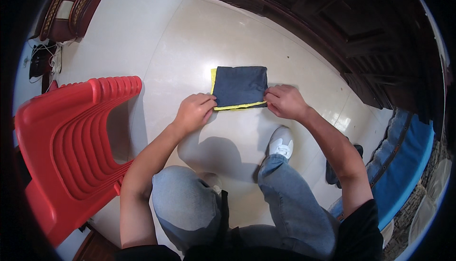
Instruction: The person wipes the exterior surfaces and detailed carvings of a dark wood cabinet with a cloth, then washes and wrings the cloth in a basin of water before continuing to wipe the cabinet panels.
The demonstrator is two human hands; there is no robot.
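A dark navy cloth (240, 85) with yellow edges lies folded into a rectangle on the tiled floor. Yellow fabric shows along its left side and its near edge. My left hand (196, 109) pinches the cloth's near left corner between thumb and fingers. At the near right corner, my right hand (285, 101) grips the edge the same way. The fingertips hide both of those corners. Under the near yellow edge, a strip of dark layer shows toward the right.
Stacked red plastic stools (78, 147) stand at the left. A dark wooden cabinet (338, 22) runs along the upper right. Blue fabric (402, 168) lies at the right, near dark footwear (333, 172). My shoe (281, 141) rests just below the cloth. White cables (55, 60) hang at the far left.
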